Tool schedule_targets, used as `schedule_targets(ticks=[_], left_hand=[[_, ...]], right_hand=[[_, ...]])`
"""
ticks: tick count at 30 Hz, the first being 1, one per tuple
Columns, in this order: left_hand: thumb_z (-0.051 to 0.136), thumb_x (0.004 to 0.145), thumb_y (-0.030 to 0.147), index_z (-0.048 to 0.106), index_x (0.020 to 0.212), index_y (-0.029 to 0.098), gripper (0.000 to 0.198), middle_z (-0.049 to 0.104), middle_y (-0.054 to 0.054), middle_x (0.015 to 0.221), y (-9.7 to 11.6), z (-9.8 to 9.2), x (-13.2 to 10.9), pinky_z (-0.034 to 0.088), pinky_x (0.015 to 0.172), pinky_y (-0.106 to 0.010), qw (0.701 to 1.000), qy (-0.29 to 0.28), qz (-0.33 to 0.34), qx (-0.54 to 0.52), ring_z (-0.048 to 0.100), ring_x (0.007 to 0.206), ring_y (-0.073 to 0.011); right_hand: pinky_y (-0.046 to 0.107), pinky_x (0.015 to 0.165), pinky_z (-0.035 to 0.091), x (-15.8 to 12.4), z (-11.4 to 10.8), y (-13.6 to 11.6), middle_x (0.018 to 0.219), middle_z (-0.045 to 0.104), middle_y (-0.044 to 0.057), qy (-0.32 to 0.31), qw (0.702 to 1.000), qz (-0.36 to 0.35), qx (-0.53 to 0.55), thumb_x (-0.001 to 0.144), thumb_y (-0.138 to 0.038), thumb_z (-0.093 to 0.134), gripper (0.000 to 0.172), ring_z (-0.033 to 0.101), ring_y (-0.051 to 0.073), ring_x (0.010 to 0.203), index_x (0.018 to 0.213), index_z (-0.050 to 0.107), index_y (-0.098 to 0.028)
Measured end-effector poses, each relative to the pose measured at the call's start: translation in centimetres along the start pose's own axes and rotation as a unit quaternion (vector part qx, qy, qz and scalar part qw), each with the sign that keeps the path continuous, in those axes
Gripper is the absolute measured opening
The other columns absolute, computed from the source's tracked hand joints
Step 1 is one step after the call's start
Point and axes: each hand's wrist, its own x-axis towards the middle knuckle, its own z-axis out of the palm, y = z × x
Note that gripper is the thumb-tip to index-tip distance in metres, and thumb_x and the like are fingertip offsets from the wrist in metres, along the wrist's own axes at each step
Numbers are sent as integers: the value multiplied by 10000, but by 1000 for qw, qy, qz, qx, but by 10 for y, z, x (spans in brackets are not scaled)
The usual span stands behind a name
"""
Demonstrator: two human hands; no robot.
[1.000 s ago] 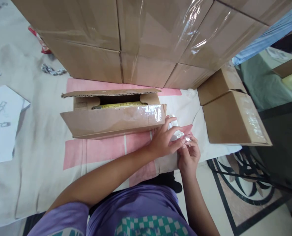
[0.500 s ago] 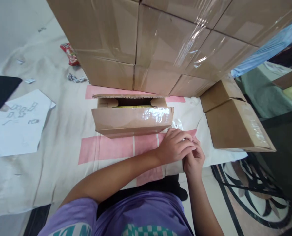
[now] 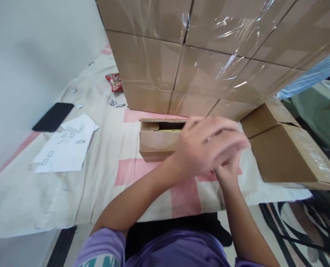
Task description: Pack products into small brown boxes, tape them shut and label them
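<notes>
Head view: the left hand (image 3: 196, 150) overlaps the right hand (image 3: 230, 163), both blurred with fingers bent; how far each grip is closed, and on what, I cannot tell. Together they hide the right end of the open box (image 3: 156, 141), which stands on the cloth (image 3: 105, 167). Behind the box rises a stack (image 3: 150, 59); left of it lies paper (image 3: 66, 150).

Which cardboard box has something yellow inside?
The open box in front of the stack, partly hidden by the left hand; only this one shows yellow inside.
</notes>
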Motion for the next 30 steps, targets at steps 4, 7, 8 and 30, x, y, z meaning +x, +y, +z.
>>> schedule_targets(ticks=[4, 7, 8, 30], left_hand=[[584, 1021, 310, 698, 966, 239, 145, 719, 23, 935, -23, -44, 23, 530, 860, -319, 985, 17, -174, -8, 685, 882, -136], [686, 941, 267, 694, 891, 233, 61, 703, 10, 939, -43, -76, 31, 540, 817, -300, 974, 56, -219, 12, 677, 899, -150], [729, 903, 258, 692, 857, 229, 66, 708, 2, 959, -49, -87, 32, 540, 819, -300, 972, 62, -224, 23, 675, 928, -160], [772, 847, 293, 355, 1592, 233, 856, 778, -24, 840, -90, -111, 22, 518, 660, -289, 822, -254, -505, -68, 694, 731, -173]], right_hand=[[620, 1192, 373, 48, 24, -4, 1685, 303, 89, -52, 988, -131, -65, 829, -432, 778, 911, 310, 351, 1555, 1578, 259, -395], [660, 1222, 309, 70, 32, -4, 1596, 479, 63, -103, 968, -196, -114, 887, -369, 702, 680, 351, 353, 1538, 1514, 438, -366], [650, 1212, 334, 73, 33, -2, 1530, 555, 64, -114, 966, -205, -114, 907, -345, 668, 566, 420, 346, 1496, 1455, 525, -348], [607, 1131, 472, 51, 49, 14, 1313, 704, 98, -34, 986, -141, -84, 915, -283, 629, 521, 554, 353, 1365, 1432, 571, -270]])
